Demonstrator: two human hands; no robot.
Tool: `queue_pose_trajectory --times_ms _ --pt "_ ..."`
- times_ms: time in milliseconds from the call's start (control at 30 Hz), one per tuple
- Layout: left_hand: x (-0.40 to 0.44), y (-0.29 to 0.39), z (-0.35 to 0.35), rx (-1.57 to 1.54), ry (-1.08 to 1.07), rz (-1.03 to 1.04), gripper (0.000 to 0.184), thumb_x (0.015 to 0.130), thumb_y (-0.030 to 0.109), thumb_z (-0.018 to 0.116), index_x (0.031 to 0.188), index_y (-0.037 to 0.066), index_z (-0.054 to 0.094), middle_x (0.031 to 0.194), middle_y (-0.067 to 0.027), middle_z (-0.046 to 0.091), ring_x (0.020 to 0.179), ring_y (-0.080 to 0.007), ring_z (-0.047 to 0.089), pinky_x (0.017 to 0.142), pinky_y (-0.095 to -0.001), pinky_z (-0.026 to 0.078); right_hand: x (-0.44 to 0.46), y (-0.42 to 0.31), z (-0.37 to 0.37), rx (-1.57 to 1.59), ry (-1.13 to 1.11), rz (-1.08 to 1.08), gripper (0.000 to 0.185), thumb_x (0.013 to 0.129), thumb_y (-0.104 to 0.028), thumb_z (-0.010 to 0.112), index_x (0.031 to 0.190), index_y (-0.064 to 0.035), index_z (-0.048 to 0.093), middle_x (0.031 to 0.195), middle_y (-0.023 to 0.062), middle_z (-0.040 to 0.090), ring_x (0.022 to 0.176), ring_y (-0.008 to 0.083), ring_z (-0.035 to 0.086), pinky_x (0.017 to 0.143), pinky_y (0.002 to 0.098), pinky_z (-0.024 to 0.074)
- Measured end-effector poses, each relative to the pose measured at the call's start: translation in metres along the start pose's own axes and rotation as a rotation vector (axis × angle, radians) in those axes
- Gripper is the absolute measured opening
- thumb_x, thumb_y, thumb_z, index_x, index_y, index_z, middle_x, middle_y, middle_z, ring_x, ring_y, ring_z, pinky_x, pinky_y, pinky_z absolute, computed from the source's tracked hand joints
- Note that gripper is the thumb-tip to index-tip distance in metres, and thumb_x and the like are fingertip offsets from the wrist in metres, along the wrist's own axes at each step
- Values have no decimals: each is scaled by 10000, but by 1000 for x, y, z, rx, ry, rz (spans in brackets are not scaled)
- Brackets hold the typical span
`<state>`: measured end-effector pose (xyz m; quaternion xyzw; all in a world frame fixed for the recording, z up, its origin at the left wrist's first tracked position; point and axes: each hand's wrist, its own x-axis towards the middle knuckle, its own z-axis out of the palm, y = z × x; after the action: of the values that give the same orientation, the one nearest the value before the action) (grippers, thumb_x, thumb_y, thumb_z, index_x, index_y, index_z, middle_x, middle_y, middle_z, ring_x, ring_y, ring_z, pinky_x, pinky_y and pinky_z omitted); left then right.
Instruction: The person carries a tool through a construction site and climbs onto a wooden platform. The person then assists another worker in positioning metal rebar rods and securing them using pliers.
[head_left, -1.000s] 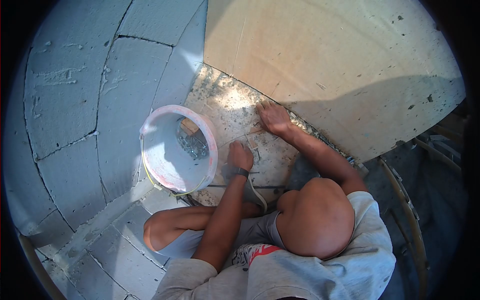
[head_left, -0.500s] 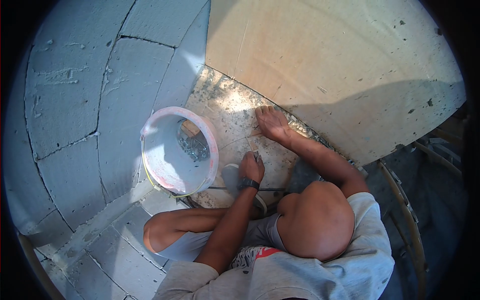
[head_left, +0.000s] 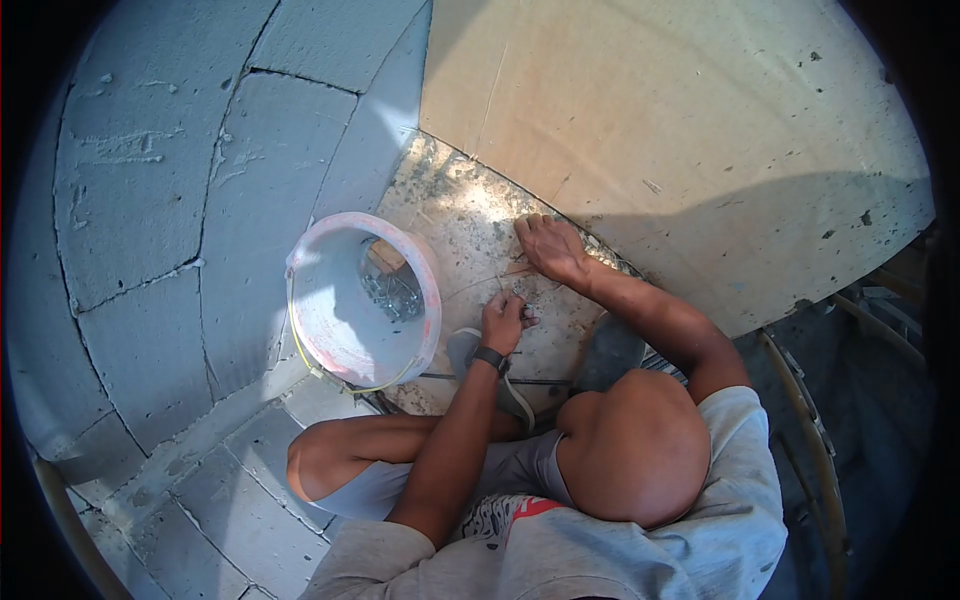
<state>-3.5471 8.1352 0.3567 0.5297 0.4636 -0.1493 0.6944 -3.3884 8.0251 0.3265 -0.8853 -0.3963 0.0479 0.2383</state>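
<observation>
My left hand (head_left: pixel 503 322), with a dark watch on its wrist, is closed just right of the bucket. Its fingers are pinched together low over the stained board (head_left: pixel 470 215); what they hold, if anything, is too small to name. My right hand (head_left: pixel 552 248) rests back-up on the board, close to its seam with the large panel, fingers laid on the surface and nothing visible in them. A whitish bucket (head_left: pixel 335 345) stands tilted in view beside my left hand. Inside it lie small metal pieces (head_left: pixel 395 297), perhaps nails, and a wood block (head_left: pixel 384 256).
A grey block wall (head_left: pixel 140 200) rises on the left. The large tan panel (head_left: pixel 650 130) spans the upper right. My shoe (head_left: pixel 512 402) and bent knees (head_left: pixel 632 450) are close below my hands. Curved poles (head_left: pixel 800 400) and a dark area lie to the right.
My left hand has turned and its fingers have shifted slightly up and right. The right hand remains on the board, with its fingers a little flatter. The view has shifted slightly.
</observation>
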Motion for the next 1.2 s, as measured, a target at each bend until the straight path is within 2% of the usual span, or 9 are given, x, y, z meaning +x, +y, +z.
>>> queue_pose_trajectory --times_ms 233,433,533,633,733,933,1033,1133,1200 --pt "0 1 -6 -89 -99 -89 112 927 111 559 1024 56 564 890 -65 633 658 -116 562 652 -288 541 -11 1 -20 6 -57 21 148 823 -132 531 922 -28 568 887 156 612 899 325 627 658 416 538" --pt "10 6 6 90 -144 58 240 931 97 454 1126 39 582 795 -79 632 656 -114 580 621 -262 519 -1 -1 -18 9 -148 103 139 824 -137 533 907 -38 583 884 158 613 888 318 629 665 405 546" --pt "19 6 15 273 -20 78 241 934 159 482 1116 63 607 802 -131 671 674 -216 645 634 -339 532 -1 0 -18 13 -124 24 148 826 -143 532 915 -37 585 878 162 604 885 318 627 664 400 546" --pt "30 -3 28 912 286 515 210 908 243 577 1028 80 632 865 -173 700 764 -345 678 684 -440 529 -4 0 -22 33 -83 -44 168 828 -151 534 939 -31 577 899 178 594 891 323 625 670 406 545" --pt "7 31 48 1010 304 378 244 857 290 663 996 90 643 897 -179 701 865 -402 667 744 -492 513 -12 -4 -24 -7 -101 -11 177 837 -154 525 956 -30 569 931 183 584 886 334 619 680 409 551" --pt "16 31 51 974 357 341 241 802 274 714 950 87 686 879 -173 711 825 -393 675 727 -473 527 -11 5 -31 124 -27 153 206 816 -167 598 955 -19 564 906 163 616 872 326 639 653 391 539" --pt "19 35 49 970 340 349 243 779 260 713 917 62 687 828 -162 710 727 -346 681 703 -459 530 -10 10 -45 605 36 483 218 769 -132 647 941 -13 588 839 149 642 797 331 651 650 403 520" --pt "29 19 39 748 234 442 210 807 241 650 850 36 660 711 -128 676 611 -254 643 610 -396 527 -24 27 -30 1142 198 681 216 749 -93 660 949 -21 620 791 145 646 722 358 638 660 427 505" --pt "26 14 33 422 69 213 190 835 225 601 818 38 631 681 -98 639 574 -193 595 544 -342 496 -37 33 -29 1125 123 723 238 751 -76 658 981 -20 633 822 167 646 762 367 637 695 440 505"
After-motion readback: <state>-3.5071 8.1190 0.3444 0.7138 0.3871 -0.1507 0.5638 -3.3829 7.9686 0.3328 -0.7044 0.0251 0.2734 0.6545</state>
